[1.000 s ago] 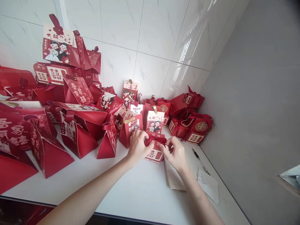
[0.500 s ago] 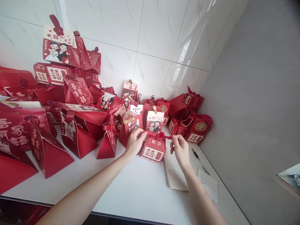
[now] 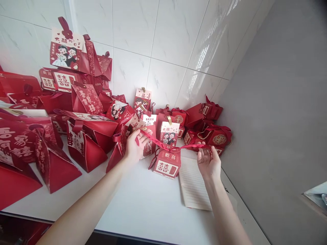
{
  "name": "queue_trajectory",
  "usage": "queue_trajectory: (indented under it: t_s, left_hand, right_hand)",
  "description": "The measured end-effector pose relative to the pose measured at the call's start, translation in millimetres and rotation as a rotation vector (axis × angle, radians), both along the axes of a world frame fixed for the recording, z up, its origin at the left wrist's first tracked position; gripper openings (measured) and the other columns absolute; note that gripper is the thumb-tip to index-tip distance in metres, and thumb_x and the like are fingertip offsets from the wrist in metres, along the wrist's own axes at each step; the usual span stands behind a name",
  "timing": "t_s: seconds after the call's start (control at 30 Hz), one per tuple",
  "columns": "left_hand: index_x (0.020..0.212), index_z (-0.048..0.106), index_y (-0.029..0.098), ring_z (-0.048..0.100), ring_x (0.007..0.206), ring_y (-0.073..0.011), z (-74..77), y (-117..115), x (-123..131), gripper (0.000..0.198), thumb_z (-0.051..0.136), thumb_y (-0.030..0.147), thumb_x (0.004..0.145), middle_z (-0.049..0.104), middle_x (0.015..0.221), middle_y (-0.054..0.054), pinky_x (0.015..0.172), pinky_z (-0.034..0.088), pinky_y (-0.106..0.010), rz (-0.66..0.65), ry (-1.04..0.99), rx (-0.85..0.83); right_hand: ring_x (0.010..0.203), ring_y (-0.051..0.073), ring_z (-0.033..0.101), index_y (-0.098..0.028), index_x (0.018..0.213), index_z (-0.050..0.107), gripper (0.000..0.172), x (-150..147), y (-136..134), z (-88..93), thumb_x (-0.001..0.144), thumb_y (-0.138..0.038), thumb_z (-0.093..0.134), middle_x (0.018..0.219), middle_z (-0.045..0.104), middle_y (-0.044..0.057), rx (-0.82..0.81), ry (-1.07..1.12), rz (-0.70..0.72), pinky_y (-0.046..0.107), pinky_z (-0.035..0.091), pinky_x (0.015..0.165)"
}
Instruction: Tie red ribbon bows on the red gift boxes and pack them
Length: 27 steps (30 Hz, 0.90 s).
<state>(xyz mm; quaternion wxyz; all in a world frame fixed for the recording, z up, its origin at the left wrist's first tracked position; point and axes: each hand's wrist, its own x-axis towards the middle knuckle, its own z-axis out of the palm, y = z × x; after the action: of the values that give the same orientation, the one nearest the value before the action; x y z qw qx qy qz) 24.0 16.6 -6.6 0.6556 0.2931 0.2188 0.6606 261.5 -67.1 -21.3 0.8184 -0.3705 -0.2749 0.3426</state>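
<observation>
Fingers of left hand (image 3: 134, 147) and right hand (image 3: 209, 162) pinch ribbon (image 3: 163, 144) taut over red box (image 3: 167, 165).

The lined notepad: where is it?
Head view, right of centre: the cream lined paper notepad lies on the white counter, beside the small red cardboard gift box, by the right hand.

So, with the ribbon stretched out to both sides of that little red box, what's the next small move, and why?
Probably ease both ends a little wider apart: the ribbon runs taut from the left hand across the box top to the right hand, and it looks caught there, not free.
</observation>
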Motion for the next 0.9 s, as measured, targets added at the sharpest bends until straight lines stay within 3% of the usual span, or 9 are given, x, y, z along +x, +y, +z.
queue_trajectory:
  t_s: [0.13, 0.23, 0.33, 0.4, 0.47, 0.6, 0.73, 0.9]
  left_hand:
    - [0.056, 0.039, 0.019, 0.063, 0.077, -0.0192, 4.9, 0.4, -2.9, 0.021, 0.054, 0.029, 0.068, 0.062, 0.072, -0.004, 0.074, 0.051, -0.035, -0.046, -0.094, -0.102]
    - [0.055, 0.040, 0.019, 0.058, 0.066, -0.0159, 6.0, -2.3, -4.6, 0.022, 0.056, 0.029, 0.068, 0.057, 0.065, -0.003, 0.069, 0.050, -0.032, -0.060, -0.076, -0.092]
    - [0.064, 0.053, 0.018, 0.059, 0.072, -0.0176, 9.4, -6.8, -3.1, 0.017, 0.052, 0.034, 0.068, 0.061, 0.073, -0.005, 0.070, 0.049, -0.032, -0.078, -0.020, 0.023]
    - [0.078, 0.061, 0.016, 0.061, 0.082, -0.0206, 16.0, -8.9, 3.1, 0.026, 0.049, 0.036, 0.068, 0.064, 0.084, -0.009, 0.072, 0.049, -0.033, -0.099, 0.031, 0.156]
    - [0.088, 0.065, 0.014, 0.061, 0.089, -0.0231, 27.6, -9.4, 14.2, 0.034, 0.049, 0.035, 0.067, 0.066, 0.091, -0.011, 0.075, 0.049, -0.035, -0.099, 0.115, 0.311]
    - [0.087, 0.068, 0.017, 0.060, 0.084, -0.0201, 60.0, -10.4, 40.8, 0.026, 0.055, 0.029, 0.069, 0.067, 0.095, -0.009, 0.077, 0.048, -0.033, -0.040, 0.433, 0.582]
    - [0.094, 0.066, 0.018, 0.050, 0.059, -0.0124, 79.1, -15.7, 52.9, 0.027, 0.052, 0.028, 0.072, 0.063, 0.087, -0.005, 0.054, 0.041, -0.026, 0.001, 0.627, 0.626]
    - [0.099, 0.064, 0.019, 0.043, 0.052, -0.0119, 80.9, -17.3, 49.5, 0.029, 0.050, 0.026, 0.075, 0.056, 0.065, -0.001, 0.048, 0.034, -0.025, -0.032, 0.632, 0.619]
  right_hand:
    - [0.086, 0.013, 0.066, -0.021, 0.069, 0.054, 0.018, 5.6, -4.7, 4.7, 0.071, -0.032, 0.068, 0.079, 0.067, -0.001, 0.033, 0.231, 0.098, 0.015, 0.053, 0.051]
    - [0.074, 0.011, 0.065, -0.021, 0.068, 0.055, 0.021, 8.9, -6.7, 3.6, 0.070, -0.036, 0.071, 0.071, 0.064, -0.003, 0.068, 0.214, 0.104, 0.012, 0.046, 0.041]
    - [0.066, 0.011, 0.061, -0.021, 0.067, 0.058, 0.029, 7.3, -2.2, 7.0, 0.069, -0.048, 0.069, 0.071, 0.063, -0.001, 0.078, 0.130, 0.085, 0.013, 0.036, 0.033]
    - [0.066, 0.013, 0.060, -0.020, 0.072, 0.063, 0.036, 0.4, 5.1, 17.7, 0.071, -0.056, 0.061, 0.078, 0.065, 0.003, 0.068, 0.056, 0.102, 0.015, 0.037, 0.034]
    - [0.070, 0.016, 0.060, -0.019, 0.082, 0.068, 0.045, -11.5, 14.3, 35.7, 0.073, -0.061, 0.052, 0.085, 0.066, 0.007, 0.071, -0.049, 0.164, 0.019, 0.040, 0.036]
    - [0.078, 0.021, 0.059, -0.018, 0.091, 0.070, 0.054, -41.3, 28.7, 76.5, 0.074, -0.064, 0.048, 0.085, 0.065, 0.009, 0.103, -0.313, 0.301, 0.023, 0.044, 0.036]
    - [0.084, 0.023, 0.057, -0.019, 0.089, 0.071, 0.058, -57.6, 32.9, 94.1, 0.074, -0.068, 0.045, 0.091, 0.064, 0.009, 0.148, -0.417, 0.314, 0.022, 0.045, 0.036]
    - [0.084, 0.023, 0.056, -0.018, 0.090, 0.071, 0.059, -57.4, 32.1, 91.4, 0.075, -0.068, 0.044, 0.097, 0.063, 0.011, 0.123, -0.442, 0.296, 0.022, 0.046, 0.036]
